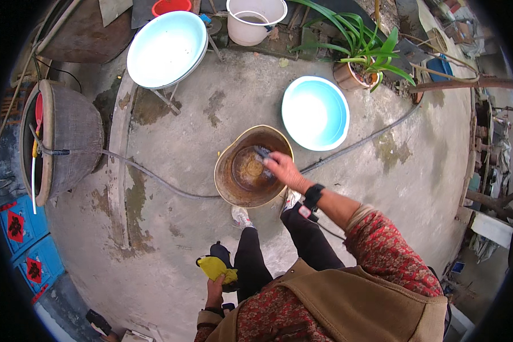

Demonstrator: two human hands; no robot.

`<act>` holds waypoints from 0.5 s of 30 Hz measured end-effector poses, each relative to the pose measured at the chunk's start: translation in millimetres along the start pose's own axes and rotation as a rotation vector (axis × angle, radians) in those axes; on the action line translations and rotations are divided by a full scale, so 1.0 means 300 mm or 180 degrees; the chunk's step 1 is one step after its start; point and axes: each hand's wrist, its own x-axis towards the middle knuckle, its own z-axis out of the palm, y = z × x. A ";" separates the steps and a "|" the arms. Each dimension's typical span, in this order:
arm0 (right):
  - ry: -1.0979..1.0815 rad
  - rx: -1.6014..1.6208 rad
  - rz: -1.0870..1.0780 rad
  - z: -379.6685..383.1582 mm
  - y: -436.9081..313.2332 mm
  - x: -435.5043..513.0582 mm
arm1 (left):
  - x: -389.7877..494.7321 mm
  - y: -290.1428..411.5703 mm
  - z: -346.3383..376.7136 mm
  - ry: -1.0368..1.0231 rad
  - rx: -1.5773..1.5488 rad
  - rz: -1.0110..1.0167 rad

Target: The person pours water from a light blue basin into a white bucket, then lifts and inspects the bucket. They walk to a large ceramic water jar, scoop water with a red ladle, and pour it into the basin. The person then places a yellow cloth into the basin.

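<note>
My right hand [283,167] reaches over the rim of a worn, brown-stained bucket [226,179] and holds a small dark item [261,151]. That item looks like cloth, but blur hides its exact kind. The bucket stands on the concrete right before my feet, and some whitish bits lie on its bottom. Low at my left side, my left hand [216,290] grips a bundle of yellow cloth [216,267] together with a dark blue piece [220,251]. My body partly hides that bundle's lower end.
A light-blue basin [315,113] sits beyond the bucket to the right, near a potted plant [354,76]. Another basin [167,49] rests on a metal stand. A white bucket [256,25] is behind. A grey hose [162,181] crosses the ground from a large vat [75,137].
</note>
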 end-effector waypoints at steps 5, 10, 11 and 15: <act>-0.0010 0.0832 0.0295 -0.091 -0.196 0.201 | 0.019 0.089 0.078 -0.0297 -0.0134 0.0101; 0.0089 0.1458 0.0474 -0.153 -0.273 0.347 | 0.012 0.072 0.086 -0.0219 -0.0121 0.0138; 0.0068 0.1629 0.0406 -0.159 -0.271 0.375 | 0.011 0.062 0.083 -0.0207 -0.0089 0.0102; 0.0248 0.1490 0.0241 -0.148 -0.248 0.505 | 0.002 0.026 0.078 -0.0067 -0.0111 0.0135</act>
